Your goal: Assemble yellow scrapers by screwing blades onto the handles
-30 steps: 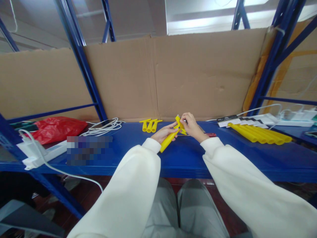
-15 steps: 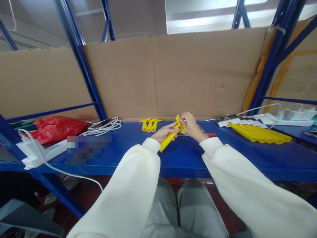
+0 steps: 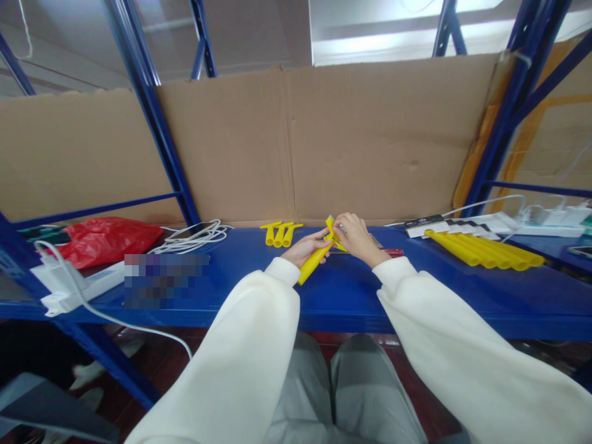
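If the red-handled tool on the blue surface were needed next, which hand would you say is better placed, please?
Probably the right hand, though its fingers look busy: its wrist is beside the red-handled tool, while the left hand is farther off, holding the yellow tube.

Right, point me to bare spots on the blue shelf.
Bare blue shelf lies between the white cables and the three small yellow pieces, and between the red item and the row of yellow tubes. Crowded: around the left hand and right hand, and by the red bag.

Long yellow tube point(image 3: 314, 264), slanted, held
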Demonstrator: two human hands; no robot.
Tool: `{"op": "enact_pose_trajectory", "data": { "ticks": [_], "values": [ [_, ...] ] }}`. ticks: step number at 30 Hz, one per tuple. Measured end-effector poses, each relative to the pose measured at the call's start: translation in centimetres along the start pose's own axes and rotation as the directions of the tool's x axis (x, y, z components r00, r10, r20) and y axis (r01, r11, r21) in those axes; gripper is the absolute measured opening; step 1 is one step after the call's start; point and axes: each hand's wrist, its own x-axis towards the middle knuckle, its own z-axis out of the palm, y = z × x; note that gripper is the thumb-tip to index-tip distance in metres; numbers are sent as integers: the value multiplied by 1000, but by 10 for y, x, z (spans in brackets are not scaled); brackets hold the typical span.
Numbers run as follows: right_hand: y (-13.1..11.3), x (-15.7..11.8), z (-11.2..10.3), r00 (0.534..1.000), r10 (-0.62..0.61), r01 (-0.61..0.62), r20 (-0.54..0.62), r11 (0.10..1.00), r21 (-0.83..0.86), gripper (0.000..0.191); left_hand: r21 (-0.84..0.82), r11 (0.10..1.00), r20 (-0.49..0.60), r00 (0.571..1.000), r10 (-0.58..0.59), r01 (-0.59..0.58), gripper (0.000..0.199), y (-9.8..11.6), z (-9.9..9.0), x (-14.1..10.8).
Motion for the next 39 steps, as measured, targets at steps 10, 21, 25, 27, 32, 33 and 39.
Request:
{"op": "enact_pose_trajectory", "data": {
  "ticks": [10, 21, 25, 27, 32, 33, 39],
  "values": [
    [8, 2, 3, 997, 32, -18, -68, 980, 198, 10, -43, 999, 31, 1000, 3, -1, 76, 1, 1, -2],
    [18, 4, 16, 956, 293, -214, -34, 767, 605, 21, -34, 999, 82, 996, 20, -17, 75, 2, 3, -5],
    [17, 2, 19, 903, 425, -329, 67, 582, 744, 39, -35, 999, 81, 996, 22, -19, 74, 2, 3, -6],
    [16, 1, 18, 881, 452, -379, 139, 498, 780, 47, -24, 999, 80, 996, 24, -22, 73, 2, 3, -7],
    [16, 2, 10, 867, 388, -466, 312, 410, 784, 49, 26, 999, 46, 999, 27, -28, 73, 1, 3, -6],
    [16, 2, 9, 866, 378, -475, 328, 412, 778, 48, 34, 999, 51, 998, 28, -30, 73, 1, 3, -6],
    [18, 0, 4, 853, 374, -501, 363, 399, 768, 48, 69, 997, 90, 995, 32, -38, 74, -1, 2, -5]
  ]
}}
